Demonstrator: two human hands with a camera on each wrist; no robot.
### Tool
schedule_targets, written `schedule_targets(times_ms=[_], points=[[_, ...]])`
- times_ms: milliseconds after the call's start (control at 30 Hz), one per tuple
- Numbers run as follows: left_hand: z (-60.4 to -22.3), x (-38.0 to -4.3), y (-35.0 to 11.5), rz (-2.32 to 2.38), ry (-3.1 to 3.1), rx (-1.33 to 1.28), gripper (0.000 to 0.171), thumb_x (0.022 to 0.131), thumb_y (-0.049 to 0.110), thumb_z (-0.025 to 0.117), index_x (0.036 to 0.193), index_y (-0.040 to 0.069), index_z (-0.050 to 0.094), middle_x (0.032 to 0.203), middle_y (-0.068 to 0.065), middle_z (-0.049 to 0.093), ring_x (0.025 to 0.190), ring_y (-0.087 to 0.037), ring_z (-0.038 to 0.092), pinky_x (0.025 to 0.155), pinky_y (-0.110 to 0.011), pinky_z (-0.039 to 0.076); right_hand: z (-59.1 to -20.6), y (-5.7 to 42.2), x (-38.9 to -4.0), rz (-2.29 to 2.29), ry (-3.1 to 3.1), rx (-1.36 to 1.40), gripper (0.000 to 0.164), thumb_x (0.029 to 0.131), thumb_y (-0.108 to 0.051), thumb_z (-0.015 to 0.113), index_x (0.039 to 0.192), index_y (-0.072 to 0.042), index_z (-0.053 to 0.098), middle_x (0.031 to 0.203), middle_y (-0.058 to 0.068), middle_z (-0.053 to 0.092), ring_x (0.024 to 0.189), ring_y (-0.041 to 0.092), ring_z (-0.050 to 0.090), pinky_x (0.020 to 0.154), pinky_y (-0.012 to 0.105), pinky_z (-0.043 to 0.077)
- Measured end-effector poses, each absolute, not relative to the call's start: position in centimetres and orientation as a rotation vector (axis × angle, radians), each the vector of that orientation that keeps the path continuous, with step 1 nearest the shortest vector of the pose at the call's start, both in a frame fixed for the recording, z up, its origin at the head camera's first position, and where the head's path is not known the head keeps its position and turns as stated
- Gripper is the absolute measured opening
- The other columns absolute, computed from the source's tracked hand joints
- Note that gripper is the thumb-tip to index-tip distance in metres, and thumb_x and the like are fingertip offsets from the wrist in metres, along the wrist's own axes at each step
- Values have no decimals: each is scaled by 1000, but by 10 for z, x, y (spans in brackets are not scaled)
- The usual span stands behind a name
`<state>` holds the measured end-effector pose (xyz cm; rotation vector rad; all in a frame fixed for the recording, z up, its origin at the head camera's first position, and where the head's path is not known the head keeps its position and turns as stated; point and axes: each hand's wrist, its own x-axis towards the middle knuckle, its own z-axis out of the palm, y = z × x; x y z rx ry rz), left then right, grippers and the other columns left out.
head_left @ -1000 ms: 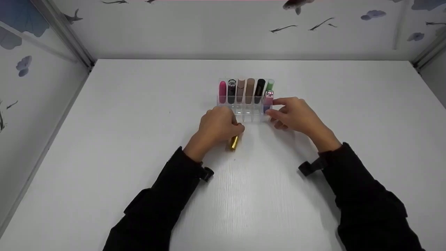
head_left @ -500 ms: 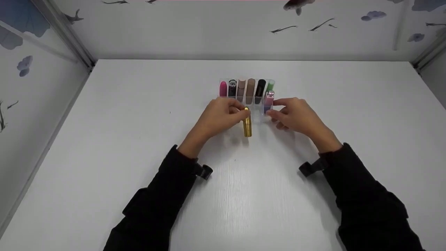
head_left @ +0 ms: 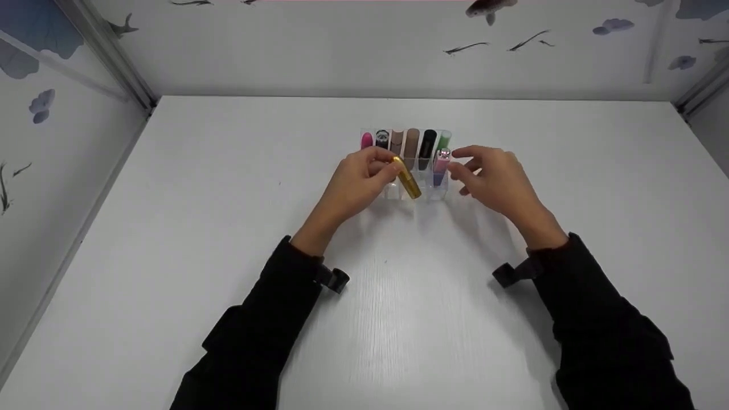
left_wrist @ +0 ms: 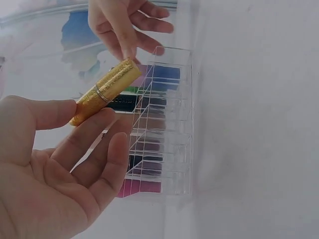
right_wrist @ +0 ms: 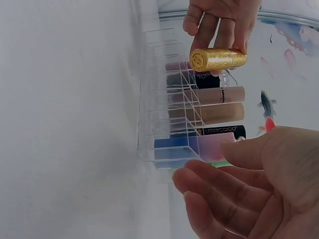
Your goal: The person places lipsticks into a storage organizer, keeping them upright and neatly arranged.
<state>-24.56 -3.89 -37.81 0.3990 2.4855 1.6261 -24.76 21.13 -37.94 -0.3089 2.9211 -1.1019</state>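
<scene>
Thumb and fingertips of my left hand (head_left: 360,177) pinch a gold lipstick tube (head_left: 409,181) near one end. The tube hangs tilted over the front of a clear lipstick organizer (left_wrist: 183,134); its glittery body (left_wrist: 112,87) shows in the left wrist view. At the organizer's right end, a pink and blue lipstick (head_left: 441,166) stands in the front row. My right hand (head_left: 496,177) is beside it with fingers spread and loosely bent. The right thumb tip overlaps the pink part (right_wrist: 214,146) in the right wrist view; whether it touches, I cannot tell.
The organizer's back row holds a bright pink tube (head_left: 367,139), a brown tube (head_left: 412,142), a black tube (head_left: 428,142), a green-topped tube (head_left: 445,139) and others. White table (head_left: 228,228) surrounds it, with printed wall panels (head_left: 342,51) behind.
My left hand has lifted the gold tube off the table, forward and right to the organizer, swinging its lower end rightward. My right hand has drawn slightly up and away from the organizer's end.
</scene>
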Motion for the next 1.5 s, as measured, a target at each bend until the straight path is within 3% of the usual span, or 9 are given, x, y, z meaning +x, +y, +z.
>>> schedule_targets(times_ms=[100,367,633,800,1067,1267,1500], points=[[-378,-245,-39,1732,2470,377,27,103,26,62,121,5,65,110,-5,74,103,-15,69,90,-29,53,-376,210,-245,-1220,3032,-398,31,102,-23,63,125,-2,68,98,13,75,66,23,72,56,17,49],[-374,-245,-42,1967,2392,377,25,104,23,60,121,4,64,103,-3,75,101,-27,68,79,-31,54,-372,198,-240,-1391,2950,-673,34,99,-27,68,121,-1,70,96,8,73,61,14,69,57,19,53],[-374,-244,-39,2023,2356,440,26,104,22,60,123,4,64,102,-2,76,100,-25,68,78,-34,55,-378,195,-238,-1371,2786,-786,36,96,-26,73,123,-2,71,97,7,74,65,29,72,56,21,53],[-374,-243,-38,2004,2349,442,27,104,21,60,123,3,64,103,-3,76,102,-25,68,79,-35,54,-379,194,-239,-1333,2743,-851,29,96,-27,73,115,-5,74,94,4,73,63,28,71,56,24,55],[-374,-242,-37,1997,2313,437,29,104,21,60,125,0,63,105,-6,75,105,-30,68,85,-52,52,-379,192,-239,-1275,2763,-893,27,96,-27,72,110,-3,75,92,4,74,61,25,70,55,23,54],[-373,-243,-40,2006,2293,433,27,103,22,62,121,2,65,103,-8,75,102,-31,69,81,-50,53,-378,192,-239,-1264,2784,-885,27,98,-28,70,110,-5,76,93,4,74,60,24,70,53,23,54],[-374,-244,-41,1941,2304,412,28,103,24,62,121,2,66,107,-14,73,97,-33,69,73,-36,55,-380,195,-239,-1288,2785,-895,26,97,-26,71,112,-5,75,95,3,75,60,25,70,52,22,53]])
